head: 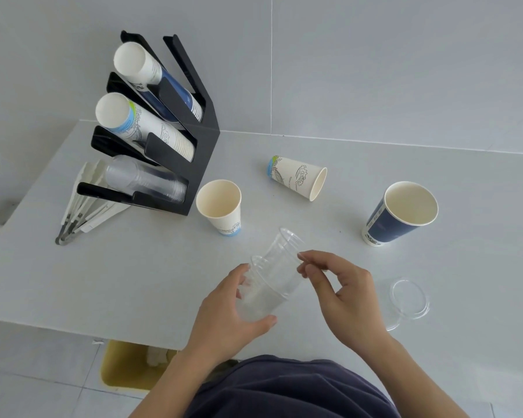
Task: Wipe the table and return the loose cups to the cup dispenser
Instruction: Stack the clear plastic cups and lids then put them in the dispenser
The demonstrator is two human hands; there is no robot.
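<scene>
Nesting one inside the other, two clear plastic cups [272,279] are held above the near part of the white worktop [163,282]. The lower, outer cup is clasped by the left hand [224,315], its grip closed around the cup's body with the thumb underneath and the fingers curled over the far side. The upper cup, tilted away with its mouth toward the wall, is pinched at its side by the fingertips [304,262] of the right hand [344,294], whose grip is closed only lightly, thumb and forefinger meeting on the plastic.

Just right of the right hand, a clear lid [409,298] is seen lying flat on the worktop. Beyond the hands, a white paper cup [219,206] is stood upright, and a second white cup with a wave print [298,178] is laid on its side, mouth to the right. A dark blue cup [400,212] is stood upright well to the right.

At the far left corner, the black cup dispenser [194,140] is set, with three slanted tiers: blue cups on top, white printed cups in the middle, clear cups at the bottom. Wrapped utensils [82,212] are fanned out beside its base.
</scene>
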